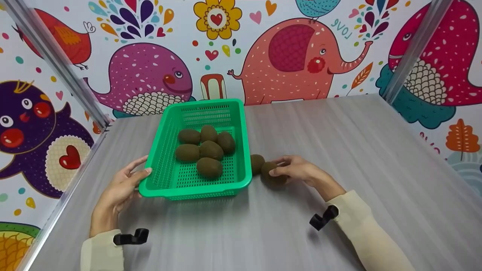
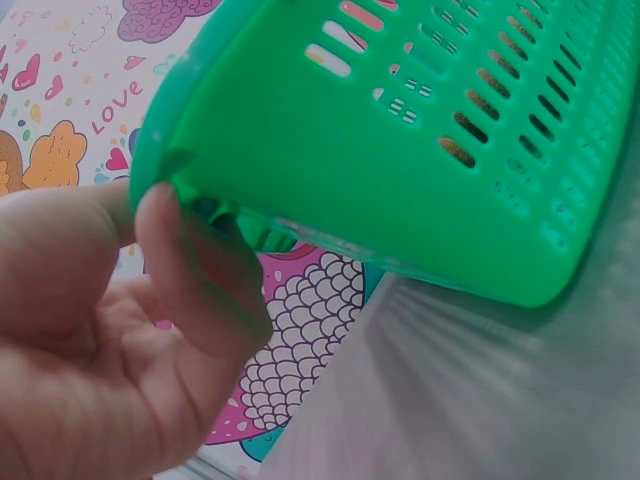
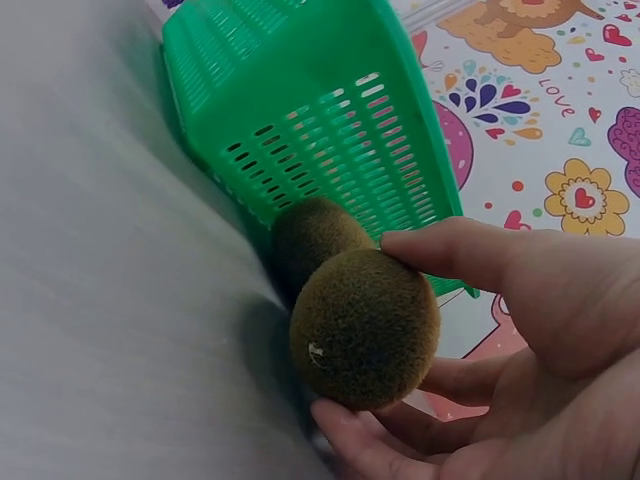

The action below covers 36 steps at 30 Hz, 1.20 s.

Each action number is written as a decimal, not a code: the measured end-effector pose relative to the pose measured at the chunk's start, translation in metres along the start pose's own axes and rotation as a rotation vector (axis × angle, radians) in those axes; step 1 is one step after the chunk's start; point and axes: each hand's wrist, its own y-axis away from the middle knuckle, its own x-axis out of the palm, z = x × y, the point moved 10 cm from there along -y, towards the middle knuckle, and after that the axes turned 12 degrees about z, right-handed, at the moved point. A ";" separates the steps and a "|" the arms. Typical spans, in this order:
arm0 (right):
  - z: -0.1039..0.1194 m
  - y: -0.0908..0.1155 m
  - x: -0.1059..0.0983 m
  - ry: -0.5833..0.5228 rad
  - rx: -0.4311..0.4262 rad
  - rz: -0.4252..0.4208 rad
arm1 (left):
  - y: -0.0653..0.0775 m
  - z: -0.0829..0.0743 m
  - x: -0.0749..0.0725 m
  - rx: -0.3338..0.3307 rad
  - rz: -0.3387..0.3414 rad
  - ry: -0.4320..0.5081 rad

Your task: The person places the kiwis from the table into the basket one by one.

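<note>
A green plastic basket stands on the table with several brown kiwis inside. My left hand grips its rim at the near left corner, the thumb on top; the left wrist view shows that hand with fingers curled under the rim. Just right of the basket, my right hand holds a kiwi between thumb and fingers. Another kiwi lies between that one and the basket's side, and the basket partly hides it in the head view.
The grey table extends to the right and in front of the basket. Behind it rises a wall printed with cartoon animals, with metal posts at the corners. Black wrist mounts stick out from both sleeves.
</note>
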 end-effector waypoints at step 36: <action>0.028 0.016 -0.004 -0.172 -0.111 -0.029 | 0.000 0.000 0.000 0.006 -0.005 -0.004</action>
